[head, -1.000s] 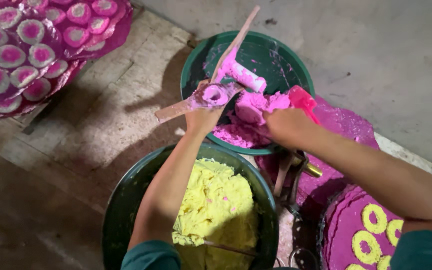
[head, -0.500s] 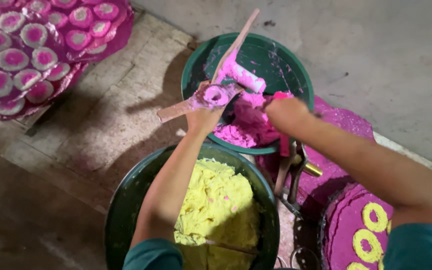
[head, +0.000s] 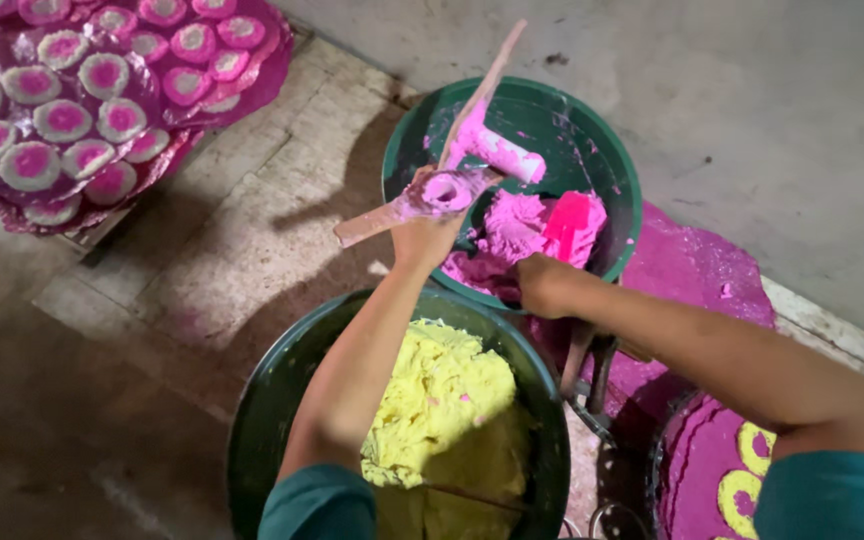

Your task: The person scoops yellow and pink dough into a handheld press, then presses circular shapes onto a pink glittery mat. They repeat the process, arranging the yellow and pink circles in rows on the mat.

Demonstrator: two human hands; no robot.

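Nearest the camera, green tub [head: 282, 400]: full of yellow dough [head: 447, 410].
Left hand [head: 422, 235]: fingers clenched on a pink-smeared wooden mould [head: 432, 190], over the far tub's [head: 592, 130] near rim.
Right hand [head: 542, 285]: at that rim, touching pink dough [head: 527, 225]; grip cannot be told.
Far left floor corner: pink sheet [head: 252, 75] of ringed cakes [head: 62, 120].
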